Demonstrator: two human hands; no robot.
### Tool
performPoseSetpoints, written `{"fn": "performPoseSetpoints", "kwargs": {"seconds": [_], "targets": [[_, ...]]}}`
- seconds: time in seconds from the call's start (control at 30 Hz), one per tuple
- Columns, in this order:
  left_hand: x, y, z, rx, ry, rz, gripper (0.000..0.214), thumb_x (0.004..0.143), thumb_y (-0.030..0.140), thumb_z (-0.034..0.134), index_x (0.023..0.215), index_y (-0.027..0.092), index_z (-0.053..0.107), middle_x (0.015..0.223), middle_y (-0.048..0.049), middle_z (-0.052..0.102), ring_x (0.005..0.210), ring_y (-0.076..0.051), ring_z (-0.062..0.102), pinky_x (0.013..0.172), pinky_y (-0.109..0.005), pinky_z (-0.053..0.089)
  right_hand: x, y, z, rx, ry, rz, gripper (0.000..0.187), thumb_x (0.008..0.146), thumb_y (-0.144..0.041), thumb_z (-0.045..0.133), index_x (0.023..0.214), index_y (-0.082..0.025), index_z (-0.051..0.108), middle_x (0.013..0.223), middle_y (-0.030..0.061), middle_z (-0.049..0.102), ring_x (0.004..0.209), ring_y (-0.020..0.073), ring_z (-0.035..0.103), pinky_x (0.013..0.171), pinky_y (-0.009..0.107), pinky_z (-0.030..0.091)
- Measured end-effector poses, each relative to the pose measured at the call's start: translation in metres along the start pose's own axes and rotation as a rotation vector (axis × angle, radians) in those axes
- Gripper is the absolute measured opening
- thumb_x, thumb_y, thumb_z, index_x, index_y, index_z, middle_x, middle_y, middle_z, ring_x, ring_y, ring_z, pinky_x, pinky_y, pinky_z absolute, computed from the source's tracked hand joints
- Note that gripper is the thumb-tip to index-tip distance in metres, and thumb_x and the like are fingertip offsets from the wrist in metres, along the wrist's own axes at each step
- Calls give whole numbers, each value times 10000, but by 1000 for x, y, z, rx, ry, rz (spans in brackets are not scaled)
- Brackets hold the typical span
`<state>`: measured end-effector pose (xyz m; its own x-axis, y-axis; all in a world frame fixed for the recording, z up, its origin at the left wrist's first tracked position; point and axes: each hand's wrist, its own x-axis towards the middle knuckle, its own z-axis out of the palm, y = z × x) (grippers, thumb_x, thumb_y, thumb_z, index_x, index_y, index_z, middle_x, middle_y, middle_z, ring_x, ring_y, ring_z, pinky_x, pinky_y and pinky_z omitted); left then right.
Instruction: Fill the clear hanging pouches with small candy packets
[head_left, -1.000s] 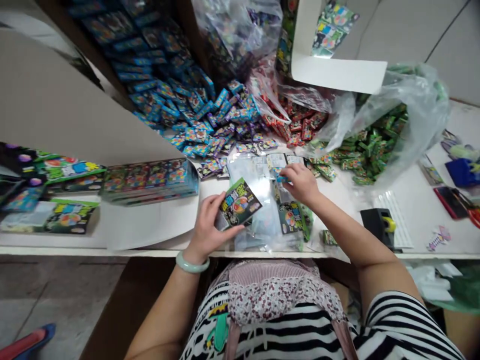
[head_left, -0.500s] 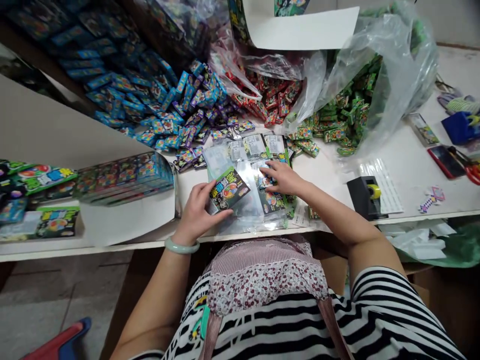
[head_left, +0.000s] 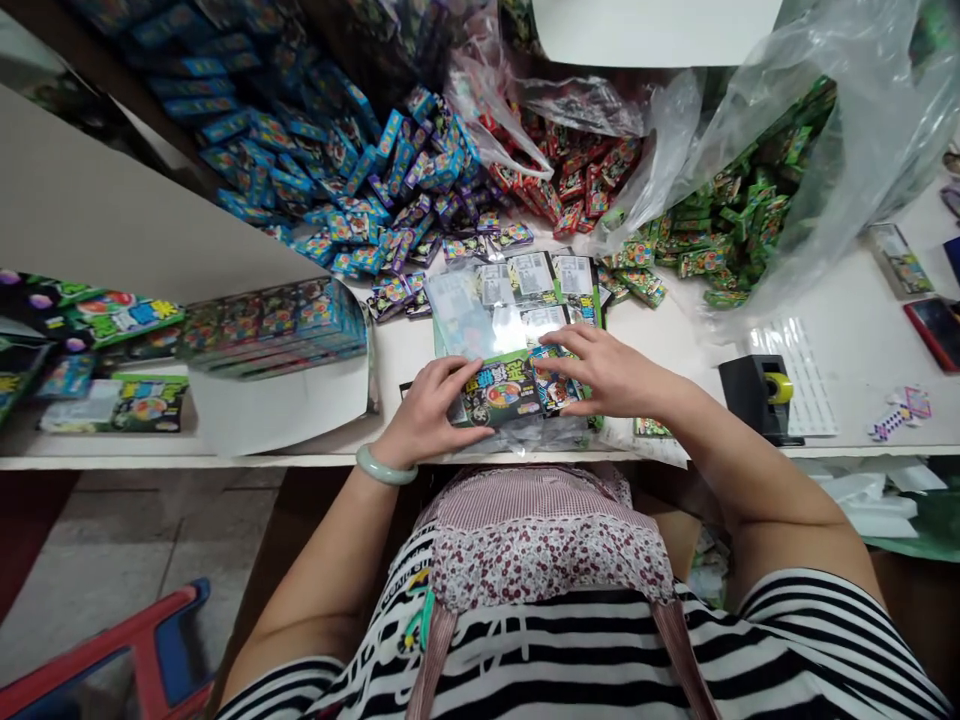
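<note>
My left hand (head_left: 427,415) grips the lower left end of a green-and-black printed card packet (head_left: 499,392), which lies flat over a clear plastic bag (head_left: 480,310). My right hand (head_left: 611,372) comes in from the right, its fingers pinching a small blue printed packet (head_left: 553,380). That packet rests against the right end of the card. Several printed sheets show through the plastic under both hands. A jade bangle (head_left: 385,466) circles my left wrist.
Heaps of blue (head_left: 330,190), red (head_left: 566,180) and green packets (head_left: 720,235) cover the white table's far side, with plastic bags (head_left: 780,140) around them. Stacked packets (head_left: 270,330) stand left. A black tape dispenser (head_left: 754,395) sits right. A red-and-blue stool (head_left: 150,640) stands on the floor.
My right hand has moved left, bringing the small blue packet against the card. My left hand has lowered the card onto the plastic bag. The table has shifted higher in view.
</note>
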<state>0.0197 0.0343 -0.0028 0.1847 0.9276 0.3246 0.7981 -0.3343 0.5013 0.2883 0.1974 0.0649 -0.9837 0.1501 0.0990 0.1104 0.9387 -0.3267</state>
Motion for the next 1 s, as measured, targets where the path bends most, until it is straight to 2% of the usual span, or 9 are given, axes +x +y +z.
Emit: {"fn": "performPoseSetpoints", "kwargs": {"seconds": [0.13,0.23,0.33,0.4,0.5,0.57,0.63,0.8,1.0], "targets": [[0,5,6,-36,14,-12,942,735,561,789,1515,277,345,1276,-137,514,1184,-325,552,1017,-516,502,5,3,13,182,48,-1,741,814,-484,755,1431,-232,430,1495,194,420,1377,349,420,1120,574,405],[4,13,6,-12,76,-62,944,711,561,807,1487,253,367,1243,-131,509,1156,-317,551,994,-516,515,7,-4,21,326,216,118,807,757,-596,762,1404,-253,423,1541,182,340,1441,357,348,1159,581,361],[10,27,5,-4,195,-109,972,668,548,842,1460,227,377,1229,-126,510,1146,-310,544,982,-510,524,6,-17,28,512,355,307,627,794,-570,738,1291,-273,498,1440,136,450,1360,334,452,1085,544,452],[16,39,8,-45,267,-123,995,624,555,868,1436,228,395,1245,-122,512,1176,-314,533,1003,-510,514,4,-23,30,706,396,391,477,858,-483,688,1247,-274,511,1277,95,570,1187,268,588,931,443,552],[22,54,20,-271,315,-197,763,739,489,814,1369,253,454,1253,-107,539,1147,-271,573,966,-448,538,2,-25,24,856,431,456,321,896,-354,613,1193,-253,545,1065,37,647,959,182,652,754,318,556],[24,60,31,-511,324,-279,524,869,390,707,1327,270,483,1192,-87,587,1044,-210,623,864,-361,568,1,-25,17,781,403,441,274,895,-293,595,1164,-242,594,1058,34,664,935,165,648,737,301,534],[22,62,40,-707,332,-327,443,910,325,657,1321,286,496,1125,-67,620,968,-173,642,783,-297,569,-1,-26,12,671,358,399,280,891,-276,612,1169,-245,629,1115,46,672,962,171,642,752,309,525],[1,61,50,-862,314,-364,587,867,278,714,1404,332,485,1089,-41,642,920,-147,640,765,-263,564,-2,-33,16,540,239,347,235,903,-311,655,1131,-262,677,1066,53,680,954,185,633,811,335,512],[-19,56,48,-913,246,-380,587,866,292,721,1405,351,496,1110,-40,645,971,-160,641,805,-280,571,3,-37,28,558,134,276,181,906,-287,648,1078,-249,691,954,40,662,897,181,622,830,359,510]]}}
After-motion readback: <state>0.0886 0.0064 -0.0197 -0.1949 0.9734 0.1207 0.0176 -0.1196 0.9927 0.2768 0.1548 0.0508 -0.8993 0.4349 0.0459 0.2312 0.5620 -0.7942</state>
